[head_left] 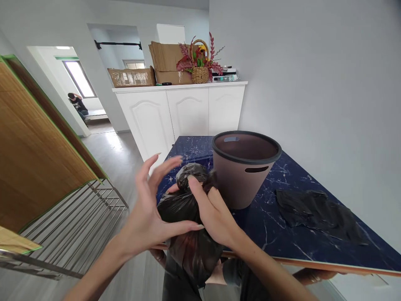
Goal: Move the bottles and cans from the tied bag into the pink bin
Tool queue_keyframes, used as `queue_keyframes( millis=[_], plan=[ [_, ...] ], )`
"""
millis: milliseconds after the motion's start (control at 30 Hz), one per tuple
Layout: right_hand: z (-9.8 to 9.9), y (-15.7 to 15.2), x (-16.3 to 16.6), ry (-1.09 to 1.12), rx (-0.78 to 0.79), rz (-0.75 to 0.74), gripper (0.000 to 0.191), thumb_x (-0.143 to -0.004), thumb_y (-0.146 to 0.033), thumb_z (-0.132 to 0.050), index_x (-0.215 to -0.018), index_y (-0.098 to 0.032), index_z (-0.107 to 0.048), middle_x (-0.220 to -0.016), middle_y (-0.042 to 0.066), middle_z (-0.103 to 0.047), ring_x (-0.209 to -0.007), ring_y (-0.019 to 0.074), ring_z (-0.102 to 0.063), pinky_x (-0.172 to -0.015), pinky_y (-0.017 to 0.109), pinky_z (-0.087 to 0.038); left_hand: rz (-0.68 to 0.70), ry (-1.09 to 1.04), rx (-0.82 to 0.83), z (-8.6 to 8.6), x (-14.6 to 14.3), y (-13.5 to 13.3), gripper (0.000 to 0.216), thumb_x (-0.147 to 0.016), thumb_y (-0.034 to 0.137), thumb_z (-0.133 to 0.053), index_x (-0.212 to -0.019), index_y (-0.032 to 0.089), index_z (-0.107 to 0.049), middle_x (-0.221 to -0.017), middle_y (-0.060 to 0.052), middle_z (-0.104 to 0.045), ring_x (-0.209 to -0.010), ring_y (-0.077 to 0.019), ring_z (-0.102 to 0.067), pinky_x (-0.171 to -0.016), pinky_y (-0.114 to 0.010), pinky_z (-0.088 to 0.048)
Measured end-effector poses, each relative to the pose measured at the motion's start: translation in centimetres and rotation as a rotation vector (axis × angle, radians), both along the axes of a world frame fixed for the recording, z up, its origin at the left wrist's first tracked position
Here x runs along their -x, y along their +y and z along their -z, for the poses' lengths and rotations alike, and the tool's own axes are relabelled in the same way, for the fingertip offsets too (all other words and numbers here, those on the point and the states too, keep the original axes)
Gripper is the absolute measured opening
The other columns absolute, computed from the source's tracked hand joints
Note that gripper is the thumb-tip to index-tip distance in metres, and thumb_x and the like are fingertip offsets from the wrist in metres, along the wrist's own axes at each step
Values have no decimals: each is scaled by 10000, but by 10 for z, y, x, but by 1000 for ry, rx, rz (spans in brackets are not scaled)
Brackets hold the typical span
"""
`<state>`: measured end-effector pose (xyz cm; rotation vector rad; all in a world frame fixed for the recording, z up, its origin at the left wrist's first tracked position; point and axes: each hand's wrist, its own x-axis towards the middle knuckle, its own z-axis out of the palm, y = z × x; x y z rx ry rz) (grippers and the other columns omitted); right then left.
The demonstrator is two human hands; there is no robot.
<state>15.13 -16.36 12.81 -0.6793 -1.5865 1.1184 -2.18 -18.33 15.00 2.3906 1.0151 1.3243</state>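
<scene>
A filled black plastic bag (194, 246) hangs at the table's near edge, its neck gathered into a bunch on top. My right hand (216, 209) is closed around that gathered neck, thumb pressed on the plastic. To the left of the bag, my left hand (153, 200) has its fingers spread, the thumb stretched out in front of the bag; nothing is in its grasp. Just behind my right hand stands a brownish waste bin (238, 179) with a dark rim and an oval handle slot. What the bag contains is hidden.
The dark blue marbled table (275, 238) carries a flattened black bag (316, 213) at right. Behind is a white cabinet (188, 108) with cardboard boxes (166, 62) and a flower basket (200, 74). A metal rack (90, 221) stands left; a person (78, 104) sits in the far room.
</scene>
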Motion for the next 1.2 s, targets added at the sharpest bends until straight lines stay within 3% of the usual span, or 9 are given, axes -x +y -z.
queue_keyframes(
  millis=[67,167,300,433,533,667,800,933,1200],
  plan=[
    [-2,0,-4,50,90,-31,497,-1096,-584,-464,-1209,-228,-791,-1114,54,-805,-1124,248,-720,-1058,360,-534,21,11,230,1,3,6,1263,-760,404,-961,-1658,391,-73,-1533,-157,-543,-1462,-339,-542,-1081,-499,-588],
    [-1,1,-10,50,117,-80,477,-1078,-602,-505,-1243,-252,-784,-1108,44,-807,-1149,256,-710,-1070,376,-536,-11,47,387,-1,4,11,964,-835,402,-886,-1603,367,-305,-1424,-101,-620,-1381,-302,-603,-1048,-437,-605],
    [-6,0,-18,28,99,-165,487,-1121,-547,-426,-1121,-261,-821,-1079,29,-806,-1131,241,-710,-1128,400,-503,-32,210,366,-5,4,13,544,-886,283,-752,-1399,295,-571,-1293,-66,-692,-1203,-277,-663,-1015,-409,-575],
    [-17,-3,-27,-40,99,-144,561,-1104,-599,-426,-913,-283,-849,-915,26,-791,-1081,253,-714,-1132,409,-499,-83,306,339,-10,4,11,426,-824,183,-673,-1241,247,-616,-1025,-4,-712,-974,-231,-654,-941,-383,-520],
    [-21,-2,-33,-43,126,-149,571,-1068,-655,-473,-815,-297,-839,-815,22,-764,-1017,257,-719,-1092,407,-527,-59,338,290,-14,3,10,128,-830,146,-591,-923,231,-609,-845,22,-652,-859,-202,-586,-875,-354,-464],
    [-19,4,-40,-52,226,-388,677,-1057,-728,-401,-787,-270,-821,-854,34,-753,-957,236,-703,-940,360,-580,98,349,291,-20,0,12,251,-922,125,-490,-708,217,-581,-826,-4,-656,-839,-195,-555,-856,-350,-431],
    [-16,9,-48,-77,271,-509,727,-1054,-732,-356,-761,-235,-799,-745,37,-676,-697,187,-568,-791,321,-538,168,288,411,-29,-1,13,237,-843,81,-498,-760,223,-668,-1043,-20,-715,-988,-207,-633,-917,-336,-480],
    [-13,14,-52,47,307,-568,601,-1048,-551,-342,-774,-205,-750,-575,-5,-436,-564,164,-293,-633,320,-416,161,231,526,-30,3,14,193,-793,119,-509,-846,216,-667,-1045,-33,-734,-1004,-221,-664,-907,-338,-532],
    [-4,15,-43,124,290,-394,534,-1035,-525,-361,-650,-222,-573,-605,-28,-331,-590,155,-299,-622,305,-344,300,129,687,-24,7,13,306,-933,197,-586,-1237,229,-572,-1168,-69,-745,-1090,-226,-700,-934,-344,-568]
  ],
)
